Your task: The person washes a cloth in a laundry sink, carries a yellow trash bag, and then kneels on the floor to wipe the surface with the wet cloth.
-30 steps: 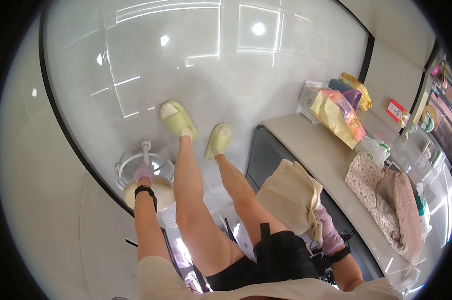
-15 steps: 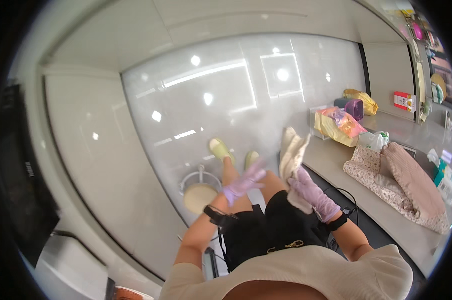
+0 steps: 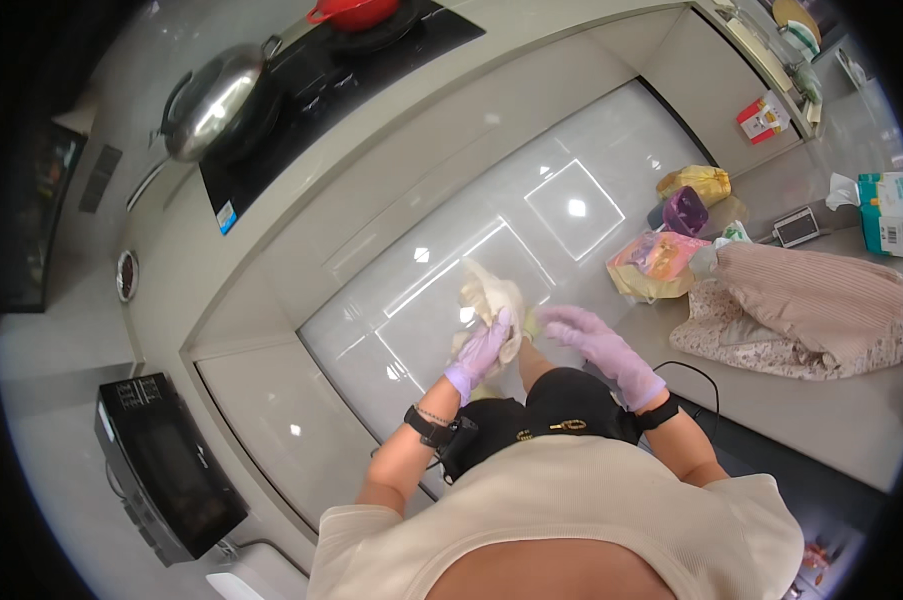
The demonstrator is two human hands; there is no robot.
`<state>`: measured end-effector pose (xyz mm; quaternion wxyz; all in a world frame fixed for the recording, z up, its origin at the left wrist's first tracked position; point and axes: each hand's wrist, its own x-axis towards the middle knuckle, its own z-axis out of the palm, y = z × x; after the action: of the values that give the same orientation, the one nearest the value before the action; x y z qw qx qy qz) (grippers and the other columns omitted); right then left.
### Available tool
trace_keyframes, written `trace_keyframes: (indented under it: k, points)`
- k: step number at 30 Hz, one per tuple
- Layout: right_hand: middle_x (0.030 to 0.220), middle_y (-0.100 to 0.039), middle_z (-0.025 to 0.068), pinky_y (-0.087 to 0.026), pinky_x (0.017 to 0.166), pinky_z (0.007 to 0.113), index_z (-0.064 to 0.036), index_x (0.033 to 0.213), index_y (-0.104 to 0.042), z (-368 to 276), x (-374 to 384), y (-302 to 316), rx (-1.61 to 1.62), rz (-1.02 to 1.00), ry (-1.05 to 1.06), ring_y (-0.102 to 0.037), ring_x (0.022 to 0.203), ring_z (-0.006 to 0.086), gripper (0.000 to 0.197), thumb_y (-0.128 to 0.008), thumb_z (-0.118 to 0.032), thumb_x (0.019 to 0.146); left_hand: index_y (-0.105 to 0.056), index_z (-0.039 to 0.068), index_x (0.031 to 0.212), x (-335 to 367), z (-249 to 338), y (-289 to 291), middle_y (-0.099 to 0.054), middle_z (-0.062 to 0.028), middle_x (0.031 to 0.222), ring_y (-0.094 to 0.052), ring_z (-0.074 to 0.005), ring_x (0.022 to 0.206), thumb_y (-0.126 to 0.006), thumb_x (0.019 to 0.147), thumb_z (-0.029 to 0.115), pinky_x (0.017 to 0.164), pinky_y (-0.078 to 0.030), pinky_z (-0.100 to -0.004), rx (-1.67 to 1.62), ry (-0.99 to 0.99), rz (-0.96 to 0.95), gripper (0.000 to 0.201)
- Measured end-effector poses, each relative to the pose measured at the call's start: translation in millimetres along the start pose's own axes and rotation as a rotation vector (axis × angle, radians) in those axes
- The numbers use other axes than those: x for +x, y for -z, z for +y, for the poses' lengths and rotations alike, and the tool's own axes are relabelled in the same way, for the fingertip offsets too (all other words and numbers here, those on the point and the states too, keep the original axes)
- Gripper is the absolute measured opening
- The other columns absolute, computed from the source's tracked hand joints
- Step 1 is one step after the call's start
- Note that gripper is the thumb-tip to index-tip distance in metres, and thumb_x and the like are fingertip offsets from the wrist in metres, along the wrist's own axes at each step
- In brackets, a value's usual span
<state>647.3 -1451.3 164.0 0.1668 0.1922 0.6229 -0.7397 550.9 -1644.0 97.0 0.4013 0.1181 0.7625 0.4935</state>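
Note:
My left hand (image 3: 481, 355), in a lilac glove, is closed on a crumpled cream cloth (image 3: 493, 297). The cloth hangs over the floor in front of my legs, part of it above my fingers and part beside the palm. Its lower folds are partly behind the hand. My right hand (image 3: 599, 345), gloved the same way, is a short distance to the right of the cloth. Its fingers stretch toward the cloth without touching it, and nothing shows in them.
To my right a grey counter (image 3: 661, 330) bears a pink ribbed garment (image 3: 821, 285), a pink-and-yellow bag (image 3: 656, 265), a purple container (image 3: 684, 210) and a tissue pack (image 3: 886, 215). Far left are a black cooktop (image 3: 316, 95), a lidded steel pan (image 3: 216, 100) and a microwave (image 3: 171, 465).
The cloth has passed from my right hand to my left. My right hand has let go. The view has swung, bringing the cooktop and microwave in; the round bucket no longer shows.

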Motion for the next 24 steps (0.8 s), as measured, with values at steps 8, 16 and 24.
trace_keyframes:
  k: [8, 16, 24]
  points:
    - [0.099, -0.064, 0.0091, -0.044, 0.085, 0.029, -0.0007, 0.114, -0.056, 7, 31, 91, -0.202, 0.071, 0.141, -0.055, 0.096, 0.0155, 0.044, -0.065, -0.033, 0.086, -0.043, 0.002, 0.133, 86, 89, -57, -0.055, -0.008, 0.121, -0.053, -0.016, 0.108, -0.044, 0.097, 0.047, 0.094, -0.042, -0.0284, -0.225, 0.073, -0.448, 0.057]
    - [0.091, -0.056, -0.0006, -0.041, 0.081, 0.028, -0.0025, 0.097, -0.06, -35, 52, 163, 0.371, 0.629, 0.106, -0.05, 0.088, 0.0115, 0.026, -0.054, -0.027, 0.092, -0.041, 0.003, 0.135, 180, 167, -52, -0.053, -0.0072, 0.129, -0.049, -0.0165, 0.117, -0.05, 0.096, 0.041, 0.099, -0.04, -0.0307, -0.319, 0.234, -0.548, 0.056]
    - [0.106, -0.063, 0.0102, -0.046, 0.088, 0.031, 0.0012, 0.112, -0.059, -27, 111, 283, 0.661, 1.173, 0.304, -0.06, 0.097, 0.0175, 0.034, -0.051, -0.027, 0.095, -0.043, 0.001, 0.133, 344, 205, -9, -0.054, -0.0088, 0.127, -0.052, -0.0173, 0.115, -0.051, 0.095, 0.042, 0.097, -0.043, -0.0319, -0.331, 0.199, -0.501, 0.056]
